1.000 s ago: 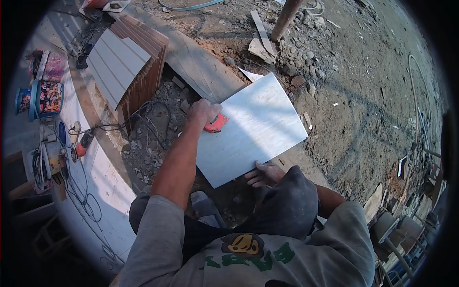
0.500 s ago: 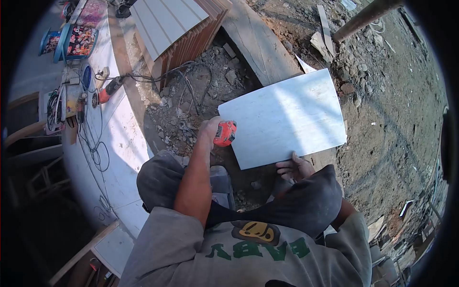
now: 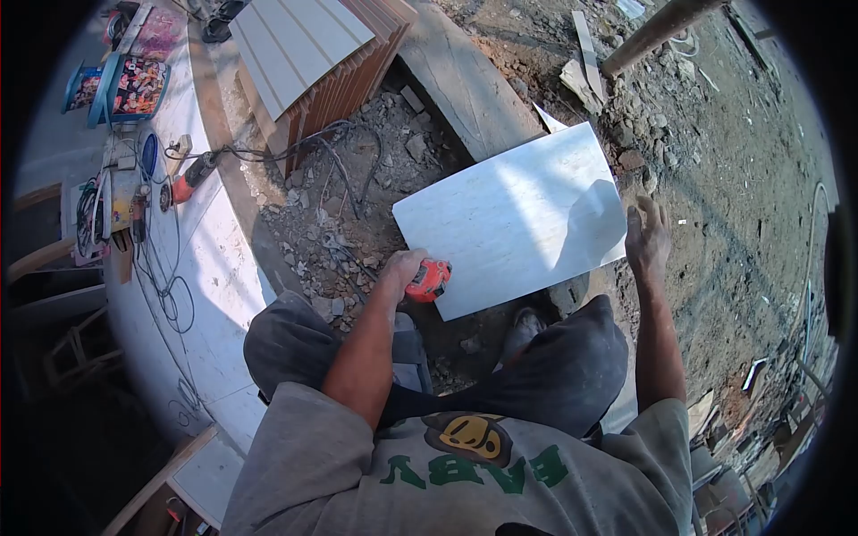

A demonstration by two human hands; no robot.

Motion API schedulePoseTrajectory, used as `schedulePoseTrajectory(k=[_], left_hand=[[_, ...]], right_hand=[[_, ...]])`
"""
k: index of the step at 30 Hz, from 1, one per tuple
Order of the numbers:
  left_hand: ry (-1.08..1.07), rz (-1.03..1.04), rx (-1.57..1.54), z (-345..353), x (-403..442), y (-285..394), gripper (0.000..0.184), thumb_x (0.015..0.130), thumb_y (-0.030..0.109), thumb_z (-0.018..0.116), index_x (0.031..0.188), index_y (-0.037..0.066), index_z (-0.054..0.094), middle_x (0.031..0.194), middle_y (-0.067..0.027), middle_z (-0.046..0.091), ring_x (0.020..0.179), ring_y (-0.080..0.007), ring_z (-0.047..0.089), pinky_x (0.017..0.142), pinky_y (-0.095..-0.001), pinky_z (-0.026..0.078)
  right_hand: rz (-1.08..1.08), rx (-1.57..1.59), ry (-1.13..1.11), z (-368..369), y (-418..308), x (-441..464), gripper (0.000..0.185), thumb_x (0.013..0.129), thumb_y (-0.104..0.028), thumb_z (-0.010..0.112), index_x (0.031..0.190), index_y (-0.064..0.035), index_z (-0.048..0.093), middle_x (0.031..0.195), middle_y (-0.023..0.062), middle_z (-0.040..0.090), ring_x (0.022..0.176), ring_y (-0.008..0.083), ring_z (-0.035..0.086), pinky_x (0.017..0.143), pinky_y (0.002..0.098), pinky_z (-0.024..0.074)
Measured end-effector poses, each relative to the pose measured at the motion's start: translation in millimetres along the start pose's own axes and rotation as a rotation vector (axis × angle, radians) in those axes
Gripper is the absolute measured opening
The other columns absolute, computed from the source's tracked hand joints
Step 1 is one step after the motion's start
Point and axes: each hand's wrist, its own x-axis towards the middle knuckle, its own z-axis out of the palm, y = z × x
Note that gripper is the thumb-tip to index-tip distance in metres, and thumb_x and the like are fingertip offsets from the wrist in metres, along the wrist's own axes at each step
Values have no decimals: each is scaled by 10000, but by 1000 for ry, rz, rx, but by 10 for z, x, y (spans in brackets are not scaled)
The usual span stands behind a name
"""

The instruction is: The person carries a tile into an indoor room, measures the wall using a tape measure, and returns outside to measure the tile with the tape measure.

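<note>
Pale marble-patterned tile [image 3: 514, 210], lying before you with clock positions read from its middle. Its far edge, at 12, meets a flat concrete strip [image 3: 469, 85]; its near edge faces your lap, with your right knee [image 3: 585, 348] near it at 5. Free room spreads over the bare earth [image 3: 733, 196] from 2 to 3; toward 10, rubble and a looped cable [image 3: 353, 147] lie between tile and a stack of panels [image 3: 313, 62]. Your left hand [image 3: 399, 271], at 8, is curled around a red tape measure [image 3: 430, 280] at the tile's lower left edge. Your right hand [image 3: 650, 237], at 3, is released, its fingers parted and slightly bent beside the right edge; whether it touches cannot be told. Thus the tile lies between your two hands.
</note>
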Motion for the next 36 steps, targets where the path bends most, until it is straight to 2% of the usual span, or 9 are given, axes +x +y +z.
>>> schedulePoseTrajectory(k=[2, 4, 7, 10, 15, 23, 25, 32, 36], left_hand=[[27, 99, 137, 5, -87, 68, 273, 797, 259, 537, 746, 19, 656, 692, -69, 629, 578, -147, 581, 560, -314, 449], [61, 195, 272, -10, -139, 106, 293, 795, 264, 530, 746, 6, 659, 699, -77, 634, 584, -152, 583, 563, -316, 444], [98, 160, 224, -4, -170, 158, 304, 787, 259, 539, 757, -20, 658, 715, -86, 641, 589, -167, 585, 567, -325, 440], [143, 134, -67, -56, -319, 427, 309, 771, 258, 558, 738, -35, 650, 694, -83, 634, 560, -164, 584, 555, -319, 447], [135, 201, 46, -212, 59, 956, 362, 771, 260, 524, 760, -89, 620, 727, -179, 637, 618, -239, 602, 623, -348, 453], [249, 403, 608, 203, 764, 2354, 489, 745, 387, 499, 909, -51, 640, 967, -280, 618, 957, -376, 602, 817, -393, 463], [187, 632, 1086, 364, 1055, 2520, 540, 758, 427, 475, 999, -32, 626, 1089, -281, 575, 1060, -381, 552, 904, -401, 433], [217, 585, 1150, 792, 1280, 2584, 468, 818, 371, 430, 1077, 33, 622, 1170, -212, 566, 1078, -345, 557, 934, -400, 433], [288, 574, 1030, 873, 372, 2749, 433, 820, 363, 448, 1054, 52, 640, 1112, -204, 597, 1037, -347, 577, 904, -422, 451]], right_hand=[[-127, -157, 191, 198, 220, 218, 338, 906, -317, 518, 977, 4, 595, 930, 139, 640, 861, 275, 597, 780, 378, 457], [342, 295, -153, 452, 365, 319, 309, 895, -287, 536, 947, 9, 607, 839, 104, 638, 773, 222, 591, 719, 340, 459], [467, 581, -388, 652, 325, 311, 291, 879, -279, 567, 882, 6, 626, 734, 55, 609, 674, 139, 543, 639, 297, 439], [549, 698, -270, 586, 365, 73, 291, 875, -274, 576, 845, 10, 632, 679, 19, 578, 602, 90, 491, 563, 273, 411], [725, 851, -333, -7, 252, -523, 316, 894, -265, 553, 933, 38, 634, 758, 54, 632, 669, 98, 546, 622, 262, 438], [852, 596, -422, -32, 163, -1359, 379, 899, -309, 507, 834, 46, 625, 652, 99, 609, 605, 169, 574, 599, 320, 449], [856, 581, -388, 80, 246, -1494, 387, 894, -319, 509, 817, 42, 628, 640, 115, 605, 609, 188, 582, 610, 346, 450], [875, 582, -494, 124, 338, -1552, 382, 880, -321, 518, 790, 34, 630, 671, 160, 623, 663, 214, 606, 645, 385, 447], [929, 694, -526, 331, 432, -1623, 370, 879, -309, 520, 798, 35, 629, 691, 171, 629, 677, 232, 616, 657, 391, 449]])
